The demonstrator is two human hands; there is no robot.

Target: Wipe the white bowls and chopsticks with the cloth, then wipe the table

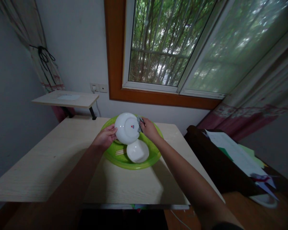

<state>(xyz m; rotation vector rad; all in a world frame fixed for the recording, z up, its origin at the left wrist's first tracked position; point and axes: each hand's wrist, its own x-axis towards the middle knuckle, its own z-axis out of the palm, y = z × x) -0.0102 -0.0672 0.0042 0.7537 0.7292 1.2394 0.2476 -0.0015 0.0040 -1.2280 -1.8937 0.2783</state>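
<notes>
Left hand (108, 135) holds the white dish (125, 129) mid-frame; right hand (147, 126) holds a grey cloth (139, 123): grip tight, rub softly.

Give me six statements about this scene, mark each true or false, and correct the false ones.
1. The left hand holds the raised white bowl. True.
2. The inside of the raised white bowl faces the camera. False: its underside does, showing a small printed mark.
3. A grey cloth is at the raised white bowl's edge. True.
4. The left hand holds the grey cloth. False: the right hand does.
5. A second white bowl sits in the green basin. True.
6. The second white bowl is upside down. False: its hollow faces up.
</notes>
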